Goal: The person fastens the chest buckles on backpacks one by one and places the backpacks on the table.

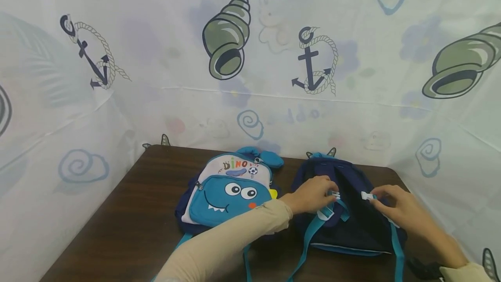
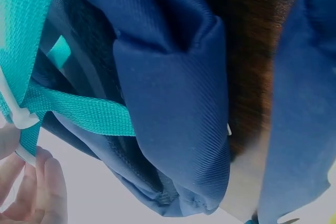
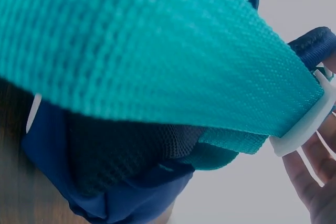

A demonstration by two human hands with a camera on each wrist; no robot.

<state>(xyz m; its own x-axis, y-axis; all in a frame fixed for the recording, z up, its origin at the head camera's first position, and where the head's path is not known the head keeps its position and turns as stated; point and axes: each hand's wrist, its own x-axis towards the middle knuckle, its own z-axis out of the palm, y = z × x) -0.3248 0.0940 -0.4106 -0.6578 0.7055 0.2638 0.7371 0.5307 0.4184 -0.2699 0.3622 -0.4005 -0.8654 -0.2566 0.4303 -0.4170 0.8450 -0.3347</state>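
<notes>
A navy backpack (image 1: 352, 234) lies with its shoulder straps facing up, on the right half of the table. Over its back panel, my left hand (image 1: 315, 195) pinches a white buckle half (image 1: 335, 194) whose prongs point right. My right hand (image 1: 403, 210) holds the other white buckle half (image 1: 367, 196) between thumb and fingers; a gap separates the two halves. A teal strap (image 1: 311, 234) runs down from a white adjuster (image 1: 325, 213) below my left hand. In the right wrist view, wide teal webbing (image 3: 157, 51) passes through a white adjuster (image 3: 302, 132) beside my right fingers.
Left of the navy backpack, a dinosaur-face backpack (image 1: 219, 193) lies front up, partly behind my left forearm. Both are on a dark wooden table (image 1: 129, 212). A white printed cloth (image 1: 176, 112) with shells and anchors hangs behind and at the sides.
</notes>
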